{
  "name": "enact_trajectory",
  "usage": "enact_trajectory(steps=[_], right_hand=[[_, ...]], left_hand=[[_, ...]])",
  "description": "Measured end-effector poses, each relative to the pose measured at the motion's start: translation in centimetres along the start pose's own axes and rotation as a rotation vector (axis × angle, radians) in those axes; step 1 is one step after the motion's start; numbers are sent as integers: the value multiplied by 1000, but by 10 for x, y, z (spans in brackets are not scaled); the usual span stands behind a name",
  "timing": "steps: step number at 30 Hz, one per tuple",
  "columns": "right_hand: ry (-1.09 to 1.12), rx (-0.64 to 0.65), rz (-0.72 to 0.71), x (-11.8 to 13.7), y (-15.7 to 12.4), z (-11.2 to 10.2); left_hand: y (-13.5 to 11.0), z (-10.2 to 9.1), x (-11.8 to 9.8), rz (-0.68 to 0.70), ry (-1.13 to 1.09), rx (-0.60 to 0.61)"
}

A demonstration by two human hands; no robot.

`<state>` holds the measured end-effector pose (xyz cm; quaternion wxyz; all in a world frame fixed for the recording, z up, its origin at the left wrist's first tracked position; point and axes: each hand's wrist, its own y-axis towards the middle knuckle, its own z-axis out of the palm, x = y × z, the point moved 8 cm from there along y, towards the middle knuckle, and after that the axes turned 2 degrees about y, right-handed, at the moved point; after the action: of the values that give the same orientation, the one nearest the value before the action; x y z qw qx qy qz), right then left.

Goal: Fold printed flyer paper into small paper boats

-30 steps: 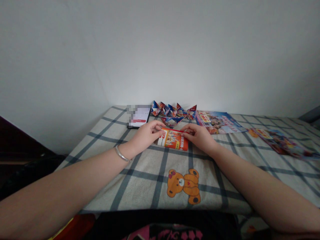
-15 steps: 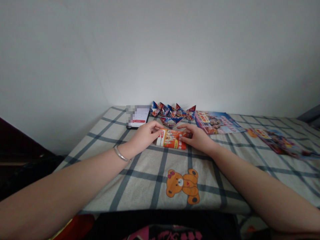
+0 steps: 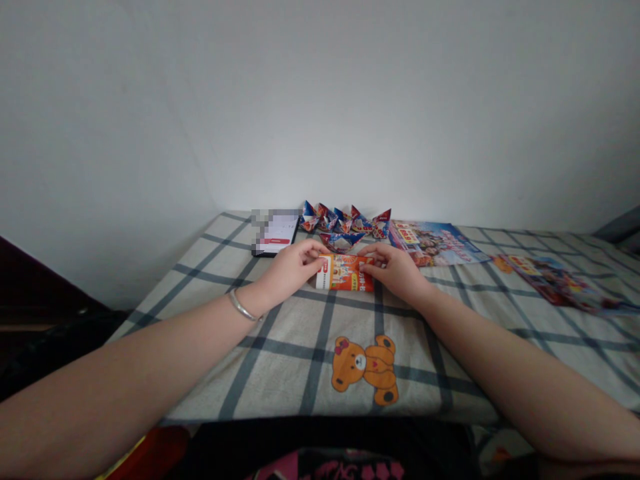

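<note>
A folded orange-and-white printed paper leaflet (image 3: 344, 273) is held on the table between both hands. At its left end, my left hand (image 3: 299, 264) pinches it, thumb on top near the far corner. My right hand (image 3: 393, 268) grips the right end with thumb and fingers. The undersides of the leaflet and some fingertips are hidden. Just beyond it lies a folded paper boat (image 3: 341, 241) in blue and red print. Several more folded paper shapes (image 3: 327, 217) stand in a row behind that one, close to the wall.
A phone (image 3: 278, 233) with a lit screen lies left of the folded shapes. One printed flyer (image 3: 437, 244) lies flat to their right, and another flyer (image 3: 560, 283) farther right. A checked cloth with a bear print (image 3: 367, 368) covers the table; a white wall (image 3: 320, 100) rises behind.
The leaflet's near edge has shifted slightly away from me, so less of its height shows. My right fingers have moved a little along its right end. Both hands keep hold.
</note>
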<state>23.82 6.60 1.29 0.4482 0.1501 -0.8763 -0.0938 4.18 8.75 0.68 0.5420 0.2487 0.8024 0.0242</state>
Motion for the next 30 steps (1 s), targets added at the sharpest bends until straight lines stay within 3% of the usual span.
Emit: enact_trajectory(steps=[5, 10, 21, 30], right_hand=[[-102, 9, -32, 9, -2, 6], [-173, 68, -28, 9, -2, 18], [-167, 47, -25, 0, 1, 2], [-43, 13, -53, -4, 3, 1]], left_hand=[[-4, 4, 0, -74, -19, 18], [-10, 11, -7, -62, -47, 55], [-3, 0, -1, 1, 34, -2], [-1, 2, 9, -54, -34, -2]])
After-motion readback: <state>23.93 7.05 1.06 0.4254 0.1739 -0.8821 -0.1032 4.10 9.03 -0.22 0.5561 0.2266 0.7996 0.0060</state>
